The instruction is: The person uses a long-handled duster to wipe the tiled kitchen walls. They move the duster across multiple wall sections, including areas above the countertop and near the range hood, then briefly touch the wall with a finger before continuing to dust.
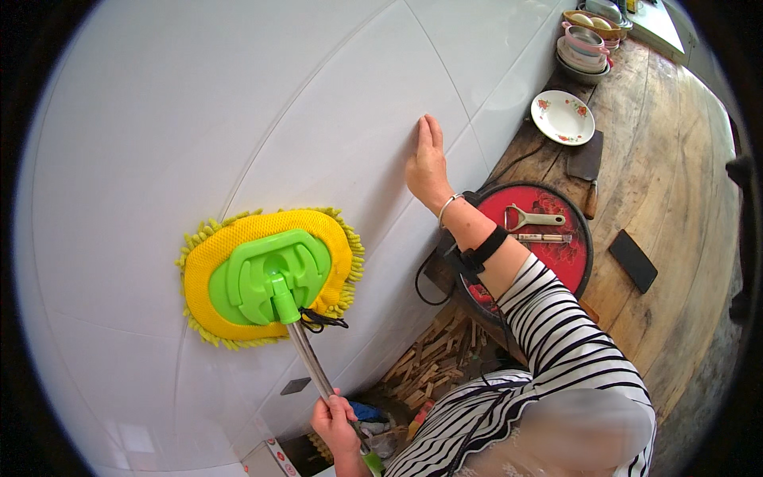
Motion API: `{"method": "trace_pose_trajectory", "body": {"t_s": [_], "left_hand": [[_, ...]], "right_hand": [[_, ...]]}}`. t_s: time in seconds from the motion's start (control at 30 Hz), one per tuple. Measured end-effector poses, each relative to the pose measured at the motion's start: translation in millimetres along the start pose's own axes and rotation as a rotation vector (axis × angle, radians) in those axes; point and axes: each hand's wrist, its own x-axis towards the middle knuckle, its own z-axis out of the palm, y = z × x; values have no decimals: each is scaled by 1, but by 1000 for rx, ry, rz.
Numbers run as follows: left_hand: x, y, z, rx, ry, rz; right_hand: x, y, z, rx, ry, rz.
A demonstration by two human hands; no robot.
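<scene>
My left hand (335, 422) is wrapped around the metal pole (311, 359) of a flat mop. The mop's green plastic head (262, 292) carries a yellow chenille pad (205, 268), which lies against the white tiled wall (334, 137). A black drawstring (322, 320) hangs from the pad near the pole joint. Higher up and to the right, my right hand (428, 161) rests flat on the wall tiles with straight fingers and nothing held. A bangle and a black strap circle that forearm.
On the wooden table (644, 149) lie a round red electric appliance (554, 268) bearing a peeler (536, 219), a floral plate (563, 118), a cleaver (586, 158) and a dark flat slab (633, 261). Stacked bowls (584, 53) stand beyond. Split firewood (432, 361) is piled below.
</scene>
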Motion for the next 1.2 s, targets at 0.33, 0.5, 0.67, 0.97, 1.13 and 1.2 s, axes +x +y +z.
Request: {"method": "trace_pose_trajectory", "body": {"t_s": [0.33,0.5,0.67,0.97,1.13,1.2], "left_hand": [[-1,4,6,-43,15,-32],[-2,2,7,-61,9,-36],[-6,1,8,-45,37,-46],[-14,0,11,-46,54,-90],[-24,3,9,-44,84,-111],[-28,2,9,-39,90,-118]], "right_hand": [[9,-7,-3,64,-9,48],[7,-6,-3,72,-21,33],[10,-4,-7,16,-131,105],[8,-3,-8,73,-147,92],[27,16,-18,-28,116,57],[20,21,-16,-15,-1,90]]}}
